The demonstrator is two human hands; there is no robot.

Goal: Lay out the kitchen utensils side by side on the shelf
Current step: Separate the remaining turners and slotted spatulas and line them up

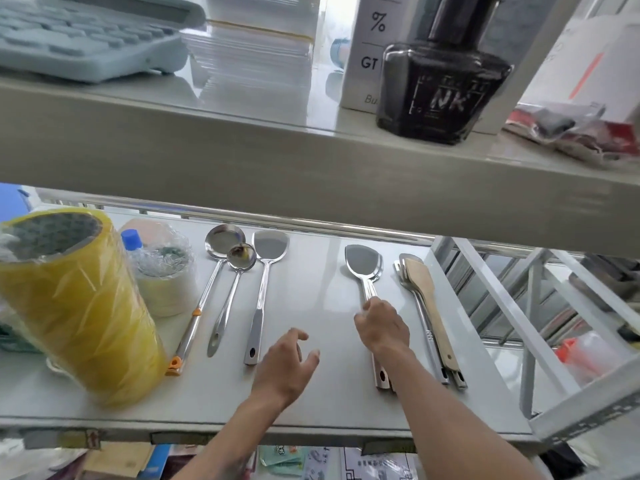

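Observation:
On the white shelf (311, 292) lie a large steel ladle (221, 239) with orange handle tips, a smaller ladle (240, 258) and a steel spatula (269, 245), side by side at the left. My right hand (381, 327) is shut on the handle of a stack of steel spatulas (363, 263) in the middle right. Further right lies a pile of steel utensils with a wooden spatula (420, 278) on top. My left hand (287, 365) hovers open over the bare shelf between the two groups, holding nothing.
A yellow wrapped roll (79, 306) and a bubble-wrapped bundle with a blue-capped bottle (162, 268) crowd the shelf's left end. An upper shelf (311, 161) with a black bottle (440, 84) overhangs. White rack struts (519, 323) stand at the right.

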